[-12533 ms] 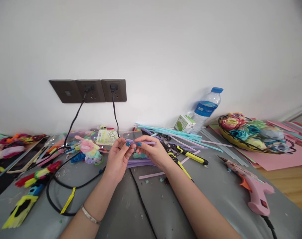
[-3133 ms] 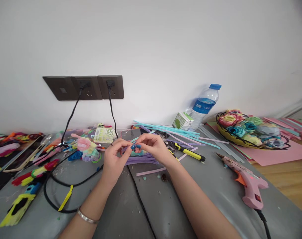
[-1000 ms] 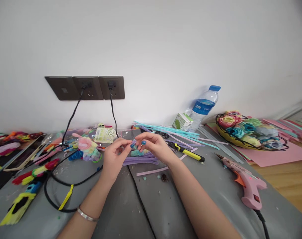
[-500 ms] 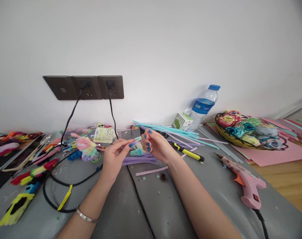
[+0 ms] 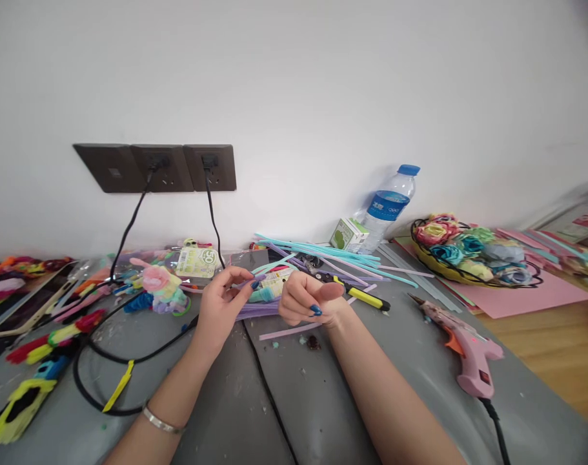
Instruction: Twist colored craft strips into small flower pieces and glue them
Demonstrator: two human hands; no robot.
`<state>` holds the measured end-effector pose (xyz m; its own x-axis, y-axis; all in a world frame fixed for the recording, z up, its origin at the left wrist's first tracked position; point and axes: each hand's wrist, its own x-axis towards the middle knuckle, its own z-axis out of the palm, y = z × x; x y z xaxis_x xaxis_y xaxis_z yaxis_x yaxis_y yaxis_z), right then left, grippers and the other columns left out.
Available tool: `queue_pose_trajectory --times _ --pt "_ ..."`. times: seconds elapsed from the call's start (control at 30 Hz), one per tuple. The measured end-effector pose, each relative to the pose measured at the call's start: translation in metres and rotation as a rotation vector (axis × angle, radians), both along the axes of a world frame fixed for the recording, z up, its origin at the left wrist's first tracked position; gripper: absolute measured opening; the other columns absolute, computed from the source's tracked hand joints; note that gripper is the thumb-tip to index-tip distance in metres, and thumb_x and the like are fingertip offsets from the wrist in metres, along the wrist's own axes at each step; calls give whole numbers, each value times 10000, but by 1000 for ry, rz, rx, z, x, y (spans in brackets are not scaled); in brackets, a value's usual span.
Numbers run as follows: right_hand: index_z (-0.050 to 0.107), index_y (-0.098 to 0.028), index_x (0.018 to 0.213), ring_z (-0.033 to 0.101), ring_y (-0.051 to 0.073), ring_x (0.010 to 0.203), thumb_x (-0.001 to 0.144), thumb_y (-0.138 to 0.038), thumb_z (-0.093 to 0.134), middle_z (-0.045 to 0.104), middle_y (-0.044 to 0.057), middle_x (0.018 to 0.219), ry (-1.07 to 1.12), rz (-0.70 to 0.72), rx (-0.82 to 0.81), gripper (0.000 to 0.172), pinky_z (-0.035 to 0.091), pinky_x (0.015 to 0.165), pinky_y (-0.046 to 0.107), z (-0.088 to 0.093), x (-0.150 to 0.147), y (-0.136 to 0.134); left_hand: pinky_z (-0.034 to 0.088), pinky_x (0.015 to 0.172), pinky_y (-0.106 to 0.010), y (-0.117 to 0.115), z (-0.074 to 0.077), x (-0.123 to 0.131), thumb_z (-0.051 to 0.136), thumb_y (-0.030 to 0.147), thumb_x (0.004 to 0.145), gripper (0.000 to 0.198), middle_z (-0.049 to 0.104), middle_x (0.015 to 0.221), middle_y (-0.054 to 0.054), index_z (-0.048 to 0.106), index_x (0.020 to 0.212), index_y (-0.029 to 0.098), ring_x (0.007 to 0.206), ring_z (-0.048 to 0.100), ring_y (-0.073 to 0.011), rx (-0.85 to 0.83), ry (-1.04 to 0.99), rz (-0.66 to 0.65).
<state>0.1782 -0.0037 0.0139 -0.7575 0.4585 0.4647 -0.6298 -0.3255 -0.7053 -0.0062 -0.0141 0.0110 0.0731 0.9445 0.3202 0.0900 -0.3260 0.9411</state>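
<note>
My left hand (image 5: 226,298) pinches a short purple pipe cleaner (image 5: 259,278) between thumb and fingertips. Close to its right, my right hand (image 5: 307,299) is curled into a loose fist with the thumb pointing right; whatever its fingers may hold is hidden. Beneath both hands lies a bundle of purple pipe cleaners (image 5: 257,311). Behind them, long turquoise pipe cleaners (image 5: 330,250) spread out over the table. A single pale lilac pipe cleaner (image 5: 284,334) rests in front of the bundle.
On the right lie a yellow-black utility knife (image 5: 364,294), a pink glue gun (image 5: 468,355) and a basket of paper roses (image 5: 468,248). A water bottle (image 5: 390,206) leans against the wall by a small box (image 5: 348,234). Black cables (image 5: 95,400) loop at left beside a fuzzy pastel figure (image 5: 162,287).
My right hand has dropped slightly and turned, its thumb swinging to the right. My left hand keeps its pinch. The whole view has shifted a little, moving the scene leftward.
</note>
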Motion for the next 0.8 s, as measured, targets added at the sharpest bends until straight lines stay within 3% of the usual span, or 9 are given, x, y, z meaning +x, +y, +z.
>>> queue_pose_trajectory --times 0.27,0.4,0.5,0.63,0.8 --pt "396 -174 448 296 47 363 662 -628 776 368 -66 386 -24 3 5 629 196 377 197 1 0 0 496 625 -207 2 -2 0 681 248 765 92 654 815 -30 666 830 186 788 625 -159 -9 5 0" --pt "385 -187 445 267 49 360 591 -672 789 357 -71 370 -116 -62 -42 648 179 375 202 1 1 -2 497 624 -200 2 0 -1 691 248 750 95 665 813 -27 673 821 188 776 629 -153 -26 0 4" --pt "344 -205 502 201 59 367 606 -730 736 278 -97 378 -157 -257 -107 663 194 387 205 7 1 -4 500 621 -201 2 2 -1 686 251 750 87 689 813 -30 690 811 189 761 640 -153 -40 -11 6" --pt "342 -220 578 141 93 416 775 -712 621 198 -95 432 -95 -644 -238 598 216 414 222 16 0 3 506 607 -222 2 4 -4 647 286 791 130 725 806 -39 727 821 187 690 663 -155 -63 16 -30" --pt "424 -225 628 184 102 434 836 -548 628 226 -88 464 -73 -971 -371 435 216 432 232 10 5 18 481 607 -245 3 5 -8 636 276 800 148 757 830 -40 757 828 196 683 658 -167 -38 259 -220"
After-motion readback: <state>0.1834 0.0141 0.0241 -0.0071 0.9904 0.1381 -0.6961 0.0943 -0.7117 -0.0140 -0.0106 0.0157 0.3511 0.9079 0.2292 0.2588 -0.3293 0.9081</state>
